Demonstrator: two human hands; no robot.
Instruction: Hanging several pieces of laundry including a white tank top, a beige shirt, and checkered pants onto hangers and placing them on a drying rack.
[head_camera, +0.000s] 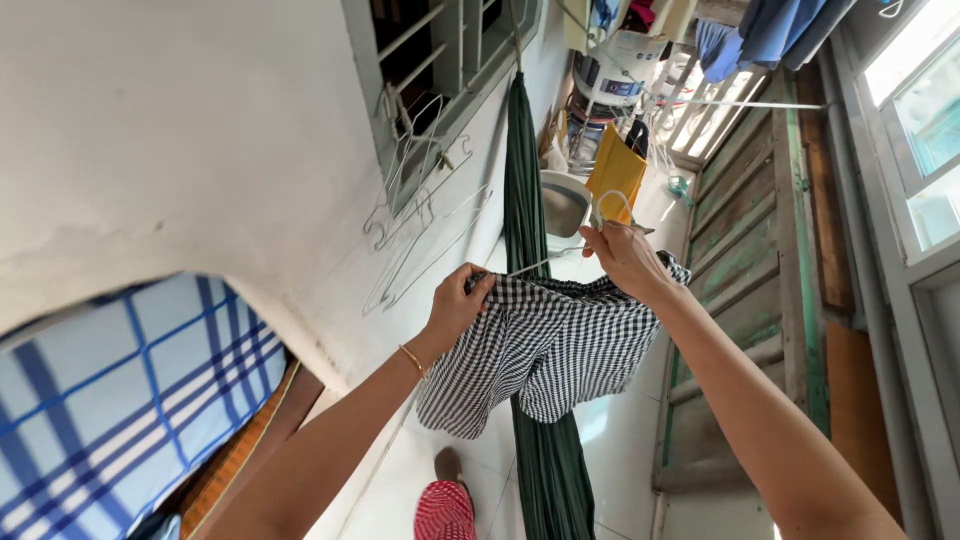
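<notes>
Near the middle of the frame, two bare arms reach up holding black-and-white checked shorts (545, 345) on a white wire hanger (560, 255). The left hand (458, 303), with a gold bangle (412, 360) at the wrist, has its fingers pinched together on the waistband's left end. The right hand (625, 258) is closed around the hanger just below its hook, gripping the waistband's right end too. Most of the hanger is hidden inside the cloth.

Behind hangs a dark green hammock (530, 200), cut off by the bottom edge. Empty wire hangers (415, 200) hang from a window grille at upper centre. A blue checked cloth (110, 400) fills the lower left. In the upper right, a white round appliance bearing a dark label (620, 70) stands among clutter too small to make out; a yellow cloth (615, 170) hangs below it.
</notes>
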